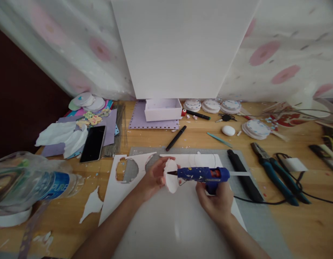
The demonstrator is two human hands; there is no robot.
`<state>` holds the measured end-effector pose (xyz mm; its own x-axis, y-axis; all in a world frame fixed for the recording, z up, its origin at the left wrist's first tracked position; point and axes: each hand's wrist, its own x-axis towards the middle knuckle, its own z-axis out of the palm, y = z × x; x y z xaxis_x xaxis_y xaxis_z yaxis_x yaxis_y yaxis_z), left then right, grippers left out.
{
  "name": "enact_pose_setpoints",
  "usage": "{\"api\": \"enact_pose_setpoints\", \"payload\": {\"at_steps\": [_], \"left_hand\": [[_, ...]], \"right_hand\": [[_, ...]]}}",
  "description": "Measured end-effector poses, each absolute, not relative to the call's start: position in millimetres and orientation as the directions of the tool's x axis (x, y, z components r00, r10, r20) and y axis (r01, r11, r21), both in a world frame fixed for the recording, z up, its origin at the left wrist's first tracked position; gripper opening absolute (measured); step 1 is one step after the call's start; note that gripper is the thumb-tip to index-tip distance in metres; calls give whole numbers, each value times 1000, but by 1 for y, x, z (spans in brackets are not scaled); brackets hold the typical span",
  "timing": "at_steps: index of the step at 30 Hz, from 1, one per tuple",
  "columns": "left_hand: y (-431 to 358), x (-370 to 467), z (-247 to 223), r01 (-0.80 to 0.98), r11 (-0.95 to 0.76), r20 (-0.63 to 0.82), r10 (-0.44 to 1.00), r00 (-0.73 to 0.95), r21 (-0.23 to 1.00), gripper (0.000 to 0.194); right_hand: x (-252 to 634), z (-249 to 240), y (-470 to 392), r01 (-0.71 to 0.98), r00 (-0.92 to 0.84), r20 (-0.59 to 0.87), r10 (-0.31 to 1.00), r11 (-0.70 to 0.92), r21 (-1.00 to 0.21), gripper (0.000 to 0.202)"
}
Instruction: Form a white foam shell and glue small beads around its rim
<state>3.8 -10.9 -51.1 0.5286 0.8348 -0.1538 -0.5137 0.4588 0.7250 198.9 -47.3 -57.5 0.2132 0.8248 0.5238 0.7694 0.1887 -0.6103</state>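
Note:
My right hand (219, 203) is wrapped round the handle of a blue glue gun (194, 174), which points left with a white glue stick (239, 173) out of its back. My left hand (153, 176) holds up a white disc (171, 183) with a rough, wavy edge. The gun's dark nozzle lies in front of the disc's face; whether the tip touches it I cannot tell. Below both hands is a white board (107, 201), with a round hole cut near its far left corner and pencilled circles at its far right. The board lies partly over a grey cutting mat (263, 223).
On the right lie pliers (277, 176), a black tool (244, 176) and a white adapter (294, 164) with cords. A phone (93, 144) and a plastic bottle (55, 185) are on the left. Behind stand a white box (163, 114), stacked discs (255, 129) and a large white panel (185, 46).

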Motion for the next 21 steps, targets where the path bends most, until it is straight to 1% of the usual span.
{"api": "enact_pose_setpoints", "payload": {"at_steps": [3, 10, 14, 21], "left_hand": [[-10, 4, -53, -520, 462, -151, 833, 533, 718, 73], [-10, 4, -53, -530, 468, -138, 826, 546, 707, 72], [-10, 4, -54, -534, 461, -134, 831, 540, 709, 72], [-11, 3, -56, -533, 460, -134, 831, 539, 711, 71]], "right_hand": [[200, -58, -48, 779, 208, 514, 832, 177, -602, 12], [203, -57, -47, 794, 135, 591, 796, 270, -544, 13], [203, -56, -46, 807, 105, 599, 794, 284, -518, 14], [204, -59, -48, 813, 102, 615, 782, 290, -504, 15]]}}
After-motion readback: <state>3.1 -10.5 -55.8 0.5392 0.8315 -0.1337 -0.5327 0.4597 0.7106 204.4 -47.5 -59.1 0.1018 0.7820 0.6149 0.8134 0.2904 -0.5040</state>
